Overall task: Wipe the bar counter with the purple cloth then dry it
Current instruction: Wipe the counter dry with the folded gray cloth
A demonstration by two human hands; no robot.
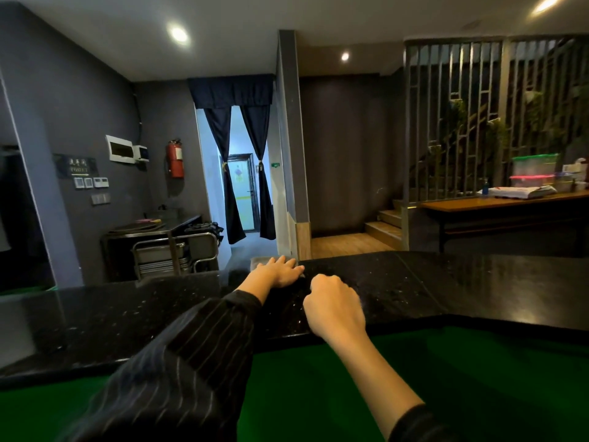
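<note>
The bar counter [414, 291] is a black speckled stone top that bends around a corner in front of me. My left hand [279, 272] lies flat, palm down, on a folded greyish cloth [258, 262] at the counter's far edge; most of the cloth is hidden under the hand. My right hand [334, 309] hovers closer to me over the counter, fingers curled into a loose fist with nothing visible in it. No clearly purple cloth shows; in this dim light the cloth's colour is hard to tell.
Beyond the counter stands a steel trolley [172, 247] with trays at the left. A grey pillar [291, 148] rises just behind the cloth. A wooden table [497, 204] with plastic boxes stands at the right, by steps and a slatted screen.
</note>
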